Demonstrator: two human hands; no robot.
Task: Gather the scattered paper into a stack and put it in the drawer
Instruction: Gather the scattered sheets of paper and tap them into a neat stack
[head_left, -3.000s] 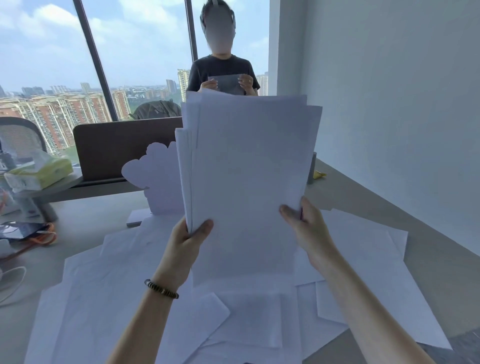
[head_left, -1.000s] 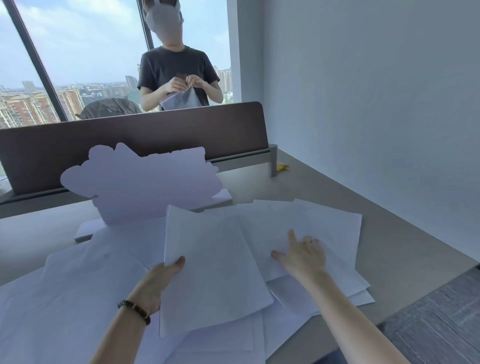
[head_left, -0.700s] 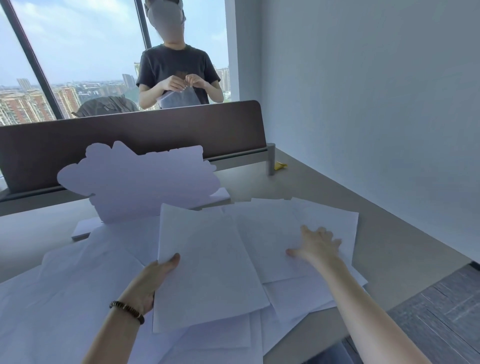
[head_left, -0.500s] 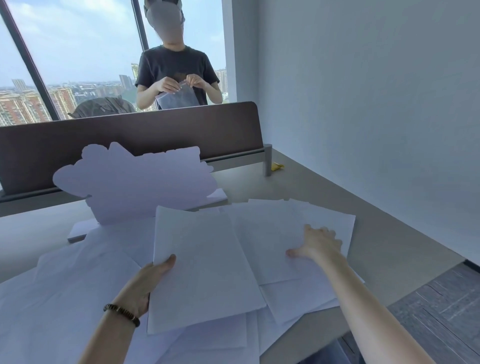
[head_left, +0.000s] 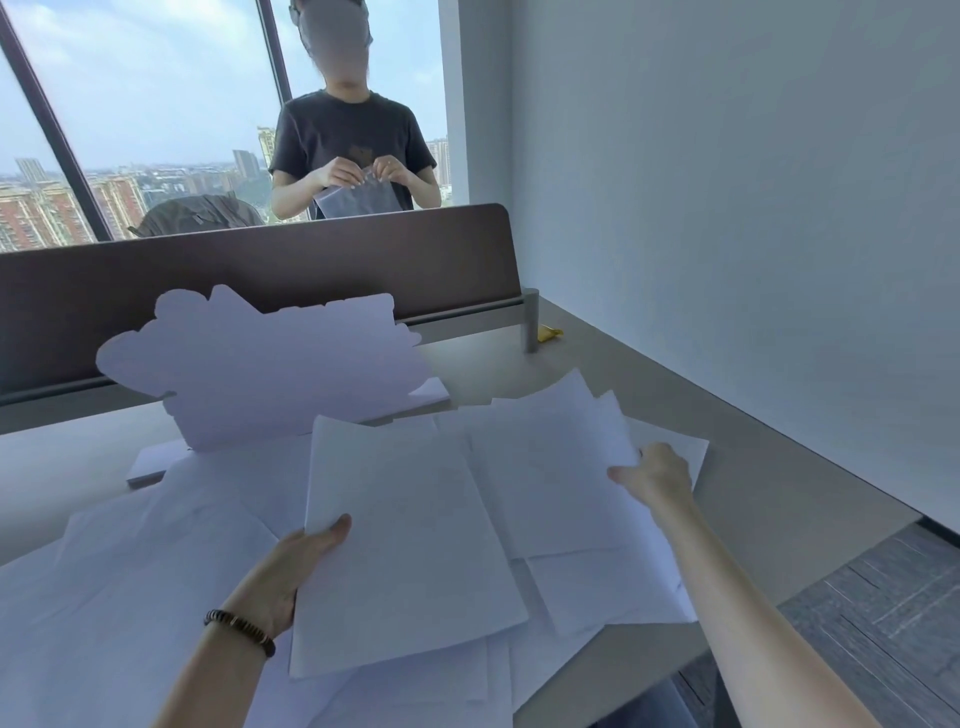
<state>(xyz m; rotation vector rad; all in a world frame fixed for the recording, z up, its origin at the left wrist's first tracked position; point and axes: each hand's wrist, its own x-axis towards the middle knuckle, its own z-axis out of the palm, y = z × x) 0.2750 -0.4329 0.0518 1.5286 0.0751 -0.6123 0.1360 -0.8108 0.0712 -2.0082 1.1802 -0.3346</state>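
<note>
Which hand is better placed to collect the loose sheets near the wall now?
The right hand: it already lifts the edge of the loose sheets on that side, while the left hand holds the gathered stack.

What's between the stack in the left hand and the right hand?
In the head view, only loose overlapping sheets lie between the stack in the left hand and the right hand.

single head-worn wide-angle view, looks forward and down across the pale beige desk (head_left: 737, 499), close above it, forearms enter from bottom edge, dark brown divider panel (head_left: 260, 280) and window beyond, white wall at right
</note>
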